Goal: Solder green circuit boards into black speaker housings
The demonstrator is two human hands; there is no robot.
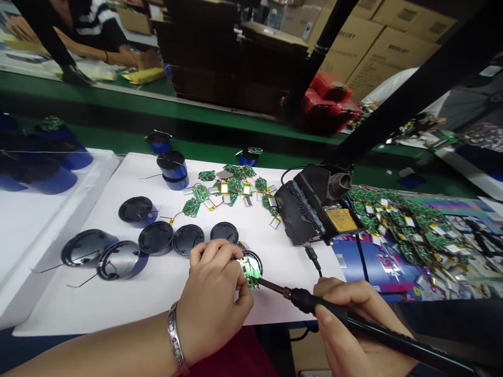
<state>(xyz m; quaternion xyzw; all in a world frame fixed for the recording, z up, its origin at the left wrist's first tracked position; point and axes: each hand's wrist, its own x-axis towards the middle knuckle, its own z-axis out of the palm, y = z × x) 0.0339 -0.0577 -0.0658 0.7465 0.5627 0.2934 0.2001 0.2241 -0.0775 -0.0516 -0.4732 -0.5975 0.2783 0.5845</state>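
My left hand [216,293], with a silver bracelet at the wrist, has its fingers curled over a green circuit board [250,268]. The board lies at a round dark housing [259,262], partly hidden by my fingers. In my right hand [361,319] is a black soldering iron [326,306], pointing left, its metal tip at the board's lower right edge. Just beyond my left hand stand open black round housings [188,240], some with thin wires. Behind them lies a pile of green boards with small silver batteries [227,199].
A black soldering station [301,204] with a yellow sponge [341,220] stands right of centre. More boards [412,225] cover the right side. Blue cylinders [55,173] fill a white tray [92,178] at left. Another person's arm [94,52] is across the green ledge.
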